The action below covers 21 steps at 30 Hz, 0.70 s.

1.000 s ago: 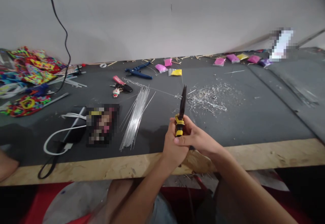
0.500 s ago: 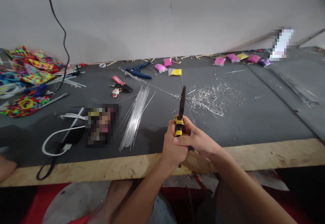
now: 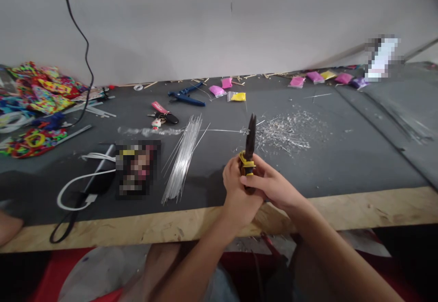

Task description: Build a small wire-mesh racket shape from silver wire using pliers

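Note:
My left hand [image 3: 241,197] and my right hand [image 3: 275,183] are both closed around the handles of needle-nose pliers [image 3: 251,140], which have dark jaws and yellow-and-black grips. The jaws point up and away from me. From near the jaws a thin metal wire [image 3: 222,131] stretches left above the table, its twisted far end [image 3: 147,131] smeared by motion. How the jaws hold the wire is too small to tell. Right behind the pliers spreads a pile of short wire clippings [image 3: 290,128]. A bundle of straight wires [image 3: 183,160] lies to the left of my hands.
Blue cutters [image 3: 186,96], keys with a figure charm [image 3: 164,114] and small coloured packets [image 3: 217,91] lie farther back. At left are a white cable [image 3: 63,192], a blurred-out item [image 3: 137,167] and bright bags [image 3: 41,87]. Another person's arm [image 3: 8,226] shows at the left edge.
The wire has swung from slanting back-left to pointing straight left, its twisted end now over the keys and wire bundle. Both hands and the pliers have shifted slightly right.

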Tool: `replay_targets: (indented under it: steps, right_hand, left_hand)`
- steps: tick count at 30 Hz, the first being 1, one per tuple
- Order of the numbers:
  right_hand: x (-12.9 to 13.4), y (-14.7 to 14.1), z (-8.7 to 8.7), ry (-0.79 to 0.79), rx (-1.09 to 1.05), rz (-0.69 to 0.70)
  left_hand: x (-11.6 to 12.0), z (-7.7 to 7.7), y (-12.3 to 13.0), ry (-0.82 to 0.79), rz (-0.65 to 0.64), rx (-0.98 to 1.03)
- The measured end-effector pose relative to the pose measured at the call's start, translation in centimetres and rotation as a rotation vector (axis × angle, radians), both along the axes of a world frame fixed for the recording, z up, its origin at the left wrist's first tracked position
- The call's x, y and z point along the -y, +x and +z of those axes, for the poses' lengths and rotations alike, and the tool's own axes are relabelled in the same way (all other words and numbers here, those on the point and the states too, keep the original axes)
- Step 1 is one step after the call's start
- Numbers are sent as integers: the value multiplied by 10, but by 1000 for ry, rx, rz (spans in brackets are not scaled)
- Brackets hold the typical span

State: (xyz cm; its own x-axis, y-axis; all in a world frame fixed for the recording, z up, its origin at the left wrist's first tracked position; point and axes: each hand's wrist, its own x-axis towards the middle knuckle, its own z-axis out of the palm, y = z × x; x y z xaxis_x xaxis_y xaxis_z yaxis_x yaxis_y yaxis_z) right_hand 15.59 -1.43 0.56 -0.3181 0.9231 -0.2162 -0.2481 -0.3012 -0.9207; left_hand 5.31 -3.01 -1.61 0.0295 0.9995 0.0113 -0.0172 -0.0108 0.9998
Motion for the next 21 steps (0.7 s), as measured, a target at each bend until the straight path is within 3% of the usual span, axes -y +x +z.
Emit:
replay_targets:
  steps: [3, 6, 11, 15, 21]
  right_hand:
    - [-3, 6, -3, 35, 42, -72]
    - [-5, 11, -6, 0, 139, -130]
    - [-2, 12, -2, -36, 275, 8]
    - [3, 9, 1, 20, 257, 57]
    - [4, 10, 0, 88, 416, 114]
  left_hand:
    - [-5, 8, -9, 16, -49, -34]
    - [-17, 12, -21, -49, 4, 221]
    - [-36, 20, -36, -95, 25, 532]
    - [-40, 21, -40, -82, 152, 535]
    - [-39, 14, -38, -27, 287, 488]
